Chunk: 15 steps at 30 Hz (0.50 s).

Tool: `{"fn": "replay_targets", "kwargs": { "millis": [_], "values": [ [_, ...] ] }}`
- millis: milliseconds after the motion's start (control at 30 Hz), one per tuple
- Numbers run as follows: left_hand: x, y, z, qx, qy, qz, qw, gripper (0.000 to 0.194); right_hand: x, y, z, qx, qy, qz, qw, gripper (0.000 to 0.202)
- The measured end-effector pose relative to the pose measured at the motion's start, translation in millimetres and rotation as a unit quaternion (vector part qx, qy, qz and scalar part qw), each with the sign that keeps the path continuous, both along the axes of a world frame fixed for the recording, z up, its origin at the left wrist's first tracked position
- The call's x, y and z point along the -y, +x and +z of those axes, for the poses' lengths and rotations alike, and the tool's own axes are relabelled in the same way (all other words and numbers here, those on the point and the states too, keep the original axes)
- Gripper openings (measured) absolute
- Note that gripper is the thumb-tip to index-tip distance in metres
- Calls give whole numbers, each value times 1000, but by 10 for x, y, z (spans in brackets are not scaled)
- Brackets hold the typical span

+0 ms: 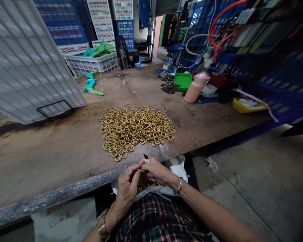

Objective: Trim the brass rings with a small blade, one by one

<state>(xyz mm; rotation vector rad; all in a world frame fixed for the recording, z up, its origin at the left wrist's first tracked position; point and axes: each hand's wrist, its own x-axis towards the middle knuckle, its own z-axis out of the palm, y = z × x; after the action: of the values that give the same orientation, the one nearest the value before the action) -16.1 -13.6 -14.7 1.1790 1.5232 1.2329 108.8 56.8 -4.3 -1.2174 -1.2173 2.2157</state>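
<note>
Head view: at lower centre, the left hand [127, 188] has its grip closed on a brass ring [140, 170], seen nearly edge-on, roughly crosswise between both hands' fingertips. The right hand [158, 172] grips a small knife [146, 160], blade tip pointing up and slightly left, away from that ring. Beyond, mid-frame, the ring pile [136, 126] lies on the worktop [53, 158].

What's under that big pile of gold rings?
The rings sit on the brown table, which shows all around the pile. Under the middle, I can't see the table, because the rings cover it.
</note>
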Motion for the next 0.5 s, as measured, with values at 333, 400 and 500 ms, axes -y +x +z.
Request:
{"fn": "replay_targets", "kwargs": {
  "millis": [333,400,500],
  "values": [
    [-62,-16,110,-23,-9,8,1000,13,49,11,40,108,286,-14,952,17],
    [-70,-16,127,-4,-29,7,1000,16,54,5,63,133,326,-7,936,17],
    [-67,-28,142,87,-118,-34,989,26,52,-10,77,148,321,9,936,19]
  ]
}}
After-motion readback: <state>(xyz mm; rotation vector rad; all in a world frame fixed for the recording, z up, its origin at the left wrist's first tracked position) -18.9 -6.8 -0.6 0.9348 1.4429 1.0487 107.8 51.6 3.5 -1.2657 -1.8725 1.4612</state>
